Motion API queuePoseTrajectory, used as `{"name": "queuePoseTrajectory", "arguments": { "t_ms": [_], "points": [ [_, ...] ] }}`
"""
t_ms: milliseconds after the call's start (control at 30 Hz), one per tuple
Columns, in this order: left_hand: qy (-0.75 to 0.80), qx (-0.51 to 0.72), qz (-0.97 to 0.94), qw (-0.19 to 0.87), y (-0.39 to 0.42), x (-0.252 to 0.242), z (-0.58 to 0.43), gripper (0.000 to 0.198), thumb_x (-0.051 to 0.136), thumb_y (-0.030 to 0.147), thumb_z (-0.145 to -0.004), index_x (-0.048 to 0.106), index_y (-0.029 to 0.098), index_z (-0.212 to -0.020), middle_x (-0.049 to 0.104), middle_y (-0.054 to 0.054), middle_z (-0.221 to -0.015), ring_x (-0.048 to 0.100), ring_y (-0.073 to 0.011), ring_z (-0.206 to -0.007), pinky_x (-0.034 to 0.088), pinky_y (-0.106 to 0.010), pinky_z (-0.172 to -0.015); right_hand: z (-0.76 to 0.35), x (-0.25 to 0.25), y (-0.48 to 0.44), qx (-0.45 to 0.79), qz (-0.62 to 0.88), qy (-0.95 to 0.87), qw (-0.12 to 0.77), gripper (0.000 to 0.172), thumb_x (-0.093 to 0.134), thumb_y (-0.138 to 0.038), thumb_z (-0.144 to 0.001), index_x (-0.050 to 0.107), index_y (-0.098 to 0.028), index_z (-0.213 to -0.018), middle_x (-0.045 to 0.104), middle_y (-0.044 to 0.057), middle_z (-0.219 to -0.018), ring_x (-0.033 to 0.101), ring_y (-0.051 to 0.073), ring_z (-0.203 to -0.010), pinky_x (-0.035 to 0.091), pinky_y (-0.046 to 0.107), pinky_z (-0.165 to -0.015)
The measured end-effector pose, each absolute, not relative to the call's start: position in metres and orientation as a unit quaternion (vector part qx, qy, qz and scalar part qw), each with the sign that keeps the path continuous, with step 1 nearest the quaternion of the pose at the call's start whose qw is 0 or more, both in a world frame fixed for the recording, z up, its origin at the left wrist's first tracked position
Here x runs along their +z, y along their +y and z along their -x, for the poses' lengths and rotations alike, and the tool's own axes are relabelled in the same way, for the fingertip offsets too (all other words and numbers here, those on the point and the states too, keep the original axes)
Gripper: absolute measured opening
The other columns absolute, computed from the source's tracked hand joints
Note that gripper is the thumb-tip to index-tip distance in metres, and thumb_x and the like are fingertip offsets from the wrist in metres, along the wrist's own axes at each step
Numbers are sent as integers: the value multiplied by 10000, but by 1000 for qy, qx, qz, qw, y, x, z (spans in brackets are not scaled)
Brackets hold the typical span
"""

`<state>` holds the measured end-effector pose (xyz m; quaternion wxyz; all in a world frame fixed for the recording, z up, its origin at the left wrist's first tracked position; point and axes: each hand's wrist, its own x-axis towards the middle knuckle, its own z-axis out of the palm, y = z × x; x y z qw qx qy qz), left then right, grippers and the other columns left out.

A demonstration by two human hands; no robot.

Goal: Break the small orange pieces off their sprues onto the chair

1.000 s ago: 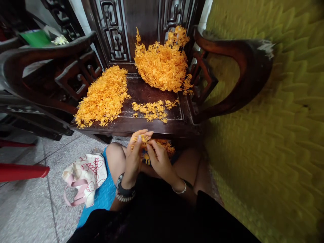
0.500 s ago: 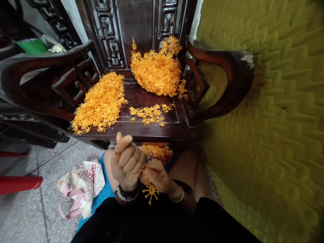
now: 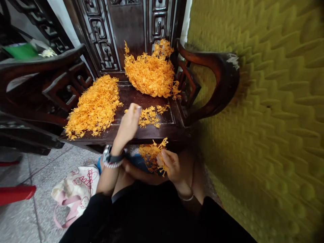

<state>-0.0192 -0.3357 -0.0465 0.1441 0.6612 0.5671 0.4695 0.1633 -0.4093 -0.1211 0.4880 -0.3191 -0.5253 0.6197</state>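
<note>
My left hand [image 3: 128,124] is closed, held up over the front of the dark wooden seat. Whatever its fingers may hold is hidden. Beside it lies a thin scatter of small orange plastic pieces [image 3: 149,116] with spidery arms. My right hand [image 3: 172,166], lower and over my lap, pinches a spidery orange plastic piece [image 3: 160,145] whose arms stick out above and below the fingers. Behind that hand, below the seat edge, more orange pieces [image 3: 146,153] lie in a heap, partly covered by the hand.
On the wooden chair seat [image 3: 126,98] rest a long orange pile [image 3: 93,108] at left and a taller tangled pile [image 3: 152,72] at the back. Carved armrests flank it. A yellow-green textured surface [image 3: 265,135] rises at right. A printed cloth bag [image 3: 78,189] lies on the floor.
My left hand has moved apart from the right, up and forward over the seat. The right hand has shifted right and slightly up with the orange piece. The view has shifted a little.
</note>
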Motion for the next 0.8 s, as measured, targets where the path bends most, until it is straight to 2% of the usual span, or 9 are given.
{"name": "queuePoseTrajectory", "arguments": {
  "t_ms": [200, 300, 400, 467, 533, 633, 700, 767, 800],
  "points": [
    [667, 122, -735, -31, -268, -93, 0, 312, 347, 315, -963, 553, 118, -1089, 548, -195, -1087, 511, -327, -1053, 411, -436, -861, -167, -128, -401, 565, 380, -513, 523, 480, 481, -528, -902, 341, -199, -582, 314, -51, -520, 271, 87, -496, 231, 252, -473],
    [663, 127, -738, -25, -265, -103, 3, 308, 441, 301, -933, 570, 178, -1184, 518, -180, -1189, 468, -341, -1131, 399, -475, -906, -170, -125, -399, 545, 391, -521, 527, 477, 469, -519, -909, 353, -193, -581, 319, -48, -541, 277, 87, -511, 233, 255, -488],
    [631, 262, -730, 0, -278, -96, 7, 338, 529, 396, -893, 607, 221, -1172, 499, -150, -1253, 426, -322, -1203, 343, -500, -1005, -174, -120, -399, 527, 400, -534, 526, 478, 457, -513, -916, 373, -186, -577, 333, -45, -551, 291, 86, -521, 238, 257, -499],
    [573, 401, -711, 69, -297, -86, 6, 364, 504, 453, -896, 611, 226, -1160, 521, -128, -1251, 438, -283, -1217, 323, -475, -1051, -176, -117, -398, 516, 404, -536, 532, 473, 455, -505, -919, 372, -187, -578, 335, -45, -551, 295, 87, -523, 243, 256, -502],
    [464, 505, -689, 236, -323, -77, -2, 470, 442, 534, -901, 561, 223, -1233, 559, -121, -1234, 490, -253, -1189, 355, -442, -1049, -175, -113, -396, 509, 403, -540, 535, 467, 449, -493, -923, 372, -188, -578, 336, -44, -547, 294, 88, -520, 251, 256, -504],
    [279, 487, -629, 538, -366, -67, -25, 694, 508, 628, -824, 451, 193, -1361, 615, -138, -1166, 584, -246, -1077, 446, -400, -979, -168, -111, -392, 550, 357, -557, 509, 442, 489, -487, -899, 408, -190, -581, 365, -37, -555, 334, 96, -534, 302, 249, -527],
    [244, 488, -558, 625, -388, -64, -42, 511, 590, 520, -828, 584, 169, -1200, 668, -85, -885, 640, -184, -835, 514, -322, -845, -159, -109, -393, 595, 315, -555, 489, 407, 559, -495, -846, 440, -196, -597, 400, -29, -579, 383, 106, -558, 348, 249, -551],
    [243, 578, -450, 636, -403, -62, -53, 249, 557, 397, -889, 637, 167, -840, 547, 10, -577, 555, -97, -545, 512, -211, -615, -152, -108, -397, 617, 289, -558, 473, 390, 604, -481, -811, 443, -197, -596, 414, -26, -595, 400, 108, -569, 364, 251, -560],
    [235, 635, -382, 630, -408, -60, -55, 295, 520, 366, -916, 577, 169, -705, 440, 46, -488, 460, -66, -439, 463, -162, -504, -148, -107, -401, 622, 278, -569, 461, 391, 600, -469, -816, 441, -194, -588, 405, -29, -587, 387, 102, -556, 351, 249, -546]
  ]
}}
